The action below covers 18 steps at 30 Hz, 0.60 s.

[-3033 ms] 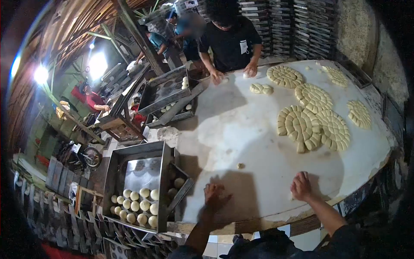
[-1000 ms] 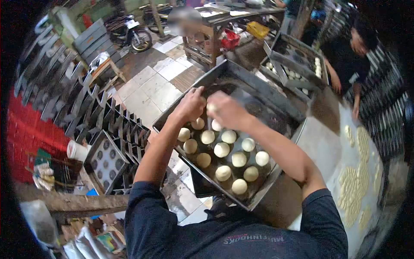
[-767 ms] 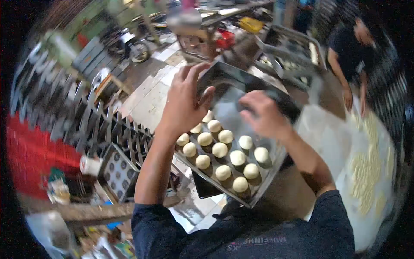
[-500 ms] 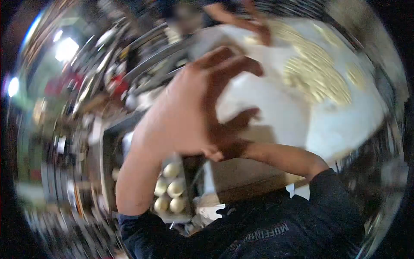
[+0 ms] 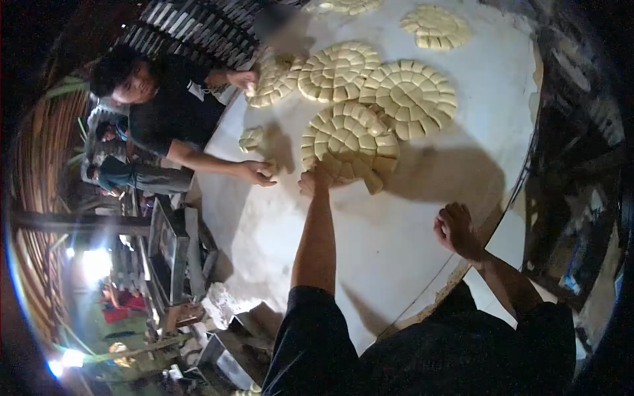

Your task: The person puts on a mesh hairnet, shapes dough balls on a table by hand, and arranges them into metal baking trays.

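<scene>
While a co-worker is standing across the white tabletop at left, I am holding my hands well apart. My left hand is sitting right at the near edge of a scored dough disc, its fingers bent; whether they are clasping a block, I cannot tell. My right hand is showing loosely curled fingers near the table's worn rim, away from the dough, with nothing visible in its grasp. The disc is lying flat before me, appearing to touch the neighbouring disc on its right. Judging by the plump blocks, I am expecting something soft, light by the piece, easily dented and perhaps slightly tacky; each block is likely calling for a gentle pinch at its outer side. Matte and pale yellow, the blocks are ringing the disc in curved rows, and a blunt wedge is jutting from its near side. Beneath, the smooth white surface is giving way to that rough, chipped rim.
</scene>
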Motion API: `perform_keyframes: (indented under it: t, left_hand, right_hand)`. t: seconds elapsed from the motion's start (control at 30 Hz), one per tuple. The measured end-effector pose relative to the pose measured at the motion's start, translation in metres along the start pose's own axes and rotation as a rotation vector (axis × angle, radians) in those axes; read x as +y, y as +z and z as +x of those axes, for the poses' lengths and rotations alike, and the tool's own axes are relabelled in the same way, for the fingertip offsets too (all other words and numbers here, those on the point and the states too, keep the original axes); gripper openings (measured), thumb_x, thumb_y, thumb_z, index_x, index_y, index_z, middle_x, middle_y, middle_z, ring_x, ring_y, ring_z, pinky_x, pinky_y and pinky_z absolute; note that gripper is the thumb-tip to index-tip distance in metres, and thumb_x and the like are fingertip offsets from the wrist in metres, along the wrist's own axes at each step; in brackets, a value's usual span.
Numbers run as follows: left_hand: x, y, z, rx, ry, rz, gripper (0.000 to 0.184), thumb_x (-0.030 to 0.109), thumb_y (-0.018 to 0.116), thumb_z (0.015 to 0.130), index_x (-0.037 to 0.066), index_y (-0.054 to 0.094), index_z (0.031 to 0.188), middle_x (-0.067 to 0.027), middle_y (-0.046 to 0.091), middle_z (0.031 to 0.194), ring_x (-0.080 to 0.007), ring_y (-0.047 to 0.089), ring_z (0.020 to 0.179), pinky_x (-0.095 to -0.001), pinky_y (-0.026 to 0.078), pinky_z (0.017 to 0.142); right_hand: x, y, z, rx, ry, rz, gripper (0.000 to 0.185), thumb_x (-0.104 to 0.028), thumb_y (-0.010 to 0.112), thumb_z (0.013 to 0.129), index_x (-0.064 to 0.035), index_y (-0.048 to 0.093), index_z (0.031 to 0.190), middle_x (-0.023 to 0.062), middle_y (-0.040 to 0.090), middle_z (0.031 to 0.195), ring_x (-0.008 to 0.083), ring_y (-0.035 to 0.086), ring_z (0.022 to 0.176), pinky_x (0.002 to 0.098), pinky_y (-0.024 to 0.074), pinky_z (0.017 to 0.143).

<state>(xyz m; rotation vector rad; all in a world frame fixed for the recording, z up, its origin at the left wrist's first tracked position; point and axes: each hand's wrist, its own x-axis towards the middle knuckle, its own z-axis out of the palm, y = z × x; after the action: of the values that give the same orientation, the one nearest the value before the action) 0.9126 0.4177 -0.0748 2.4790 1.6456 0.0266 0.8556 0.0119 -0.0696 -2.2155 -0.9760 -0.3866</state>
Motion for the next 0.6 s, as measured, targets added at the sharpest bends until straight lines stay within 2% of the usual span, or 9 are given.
perform_keyframes:
  t: [0.17,0.2,0.3,0.33,0.37,0.43,0.5,0.57,0.6]
  left_hand:
    - [-0.011,0.006,-0.032,0.144,-0.173,-0.78,0.07,0.05,0.078,0.076,-0.002,0.047,0.112,-0.0247,0.064,0.106,-0.0368,0.063,0.095,-0.0442,0.053,0.081]
    - [-0.072,0.126,0.052,0.051,-0.086,-1.637,0.071,0.042,0.081,0.075,-0.002,0.043,0.116,-0.0219,0.065,0.096,-0.0328,0.064,0.09,-0.0417,0.054,0.079]
    - [-0.135,0.16,0.018,0.193,0.037,-1.388,0.072,0.044,0.08,0.075,-0.001,0.044,0.117,-0.019,0.065,0.089,-0.03,0.063,0.083,-0.0404,0.054,0.077]
    - [-0.128,0.1,-0.036,0.219,0.04,-1.41,0.072,0.044,0.08,0.075,-0.001,0.044,0.117,-0.019,0.065,0.089,-0.03,0.063,0.083,-0.0404,0.054,0.077]
    - [-0.103,0.031,-0.104,0.193,-0.2,-1.123,0.069,0.043,0.078,0.077,0.0,0.044,0.119,-0.0184,0.065,0.088,-0.0294,0.062,0.08,-0.0406,0.054,0.072]
    - [-0.123,0.025,-0.146,0.323,-0.216,-0.844,0.064,0.042,0.074,0.083,0.002,0.044,0.124,-0.0153,0.064,0.09,-0.0243,0.062,0.077,-0.0388,0.053,0.064]
    - [-0.163,0.029,-0.178,0.02,-0.132,-1.752,0.041,0.03,0.062,0.094,0.003,0.047,0.122,-0.0143,0.062,0.1,-0.0216,0.061,0.086,-0.0316,0.054,0.071]
    - [-0.222,0.043,-0.21,-0.521,-0.112,-2.0,0.044,0.038,0.058,0.097,0.005,0.051,0.126,-0.0076,0.061,0.104,-0.0165,0.06,0.088,-0.0346,0.051,0.073]
    - [-0.235,0.013,-0.245,-0.567,-0.14,-2.0,0.043,0.039,0.057,0.098,0.005,0.053,0.124,-0.0075,0.06,0.108,-0.0179,0.059,0.094,-0.0356,0.05,0.08]
  right_hand:
    - [-0.001,0.006,-0.002,0.005,0.043,0.017,0.016,-0.003,0.066,0.073,-0.0062,0.054,0.084,0.013,0.053,0.077,0.0342,0.055,0.077,0.0479,0.0413,0.071]
    - [0.002,0.007,-0.004,0.007,0.047,-0.001,0.015,-0.005,0.066,0.074,-0.0061,0.055,0.084,0.0129,0.054,0.077,0.0342,0.056,0.078,0.0487,0.0413,0.074]
    - [0.0,0.003,-0.003,0.082,-0.016,-0.042,0.013,-0.01,0.063,0.074,-0.0058,0.051,0.075,0.0135,0.055,0.076,0.0321,0.056,0.076,0.0466,0.0425,0.071]
    - [-0.001,0.003,-0.001,0.095,-0.046,-0.041,0.013,-0.01,0.063,0.074,-0.0058,0.051,0.075,0.0135,0.055,0.076,0.0321,0.056,0.076,0.0466,0.0425,0.071]
    - [-0.001,0.003,-0.002,0.062,-0.007,-0.029,0.014,-0.011,0.064,0.076,-0.0056,0.051,0.074,0.013,0.054,0.072,0.032,0.056,0.073,0.0457,0.0434,0.069]
    - [-0.007,0.007,-0.011,0.026,-0.003,-0.009,0.016,-0.012,0.065,0.077,-0.0053,0.051,0.073,0.0126,0.053,0.068,0.0319,0.056,0.07,0.0449,0.0443,0.067]
    - [-0.015,0.015,-0.014,0.093,0.277,0.116,0.023,-0.018,0.068,0.079,-0.0048,0.051,0.072,0.0117,0.053,0.065,0.0316,0.057,0.064,0.0421,0.0444,0.06]
    - [-0.041,0.041,-0.027,0.121,0.166,0.041,0.027,-0.024,0.066,0.087,-0.0045,0.052,0.074,0.0106,0.053,0.063,0.0271,0.056,0.06,0.0387,0.0448,0.058]
    - [-0.06,0.07,-0.043,0.005,0.243,0.293,0.026,-0.026,0.063,0.09,-0.0043,0.054,0.078,0.0115,0.053,0.066,0.0247,0.056,0.063,0.0388,0.0447,0.06]
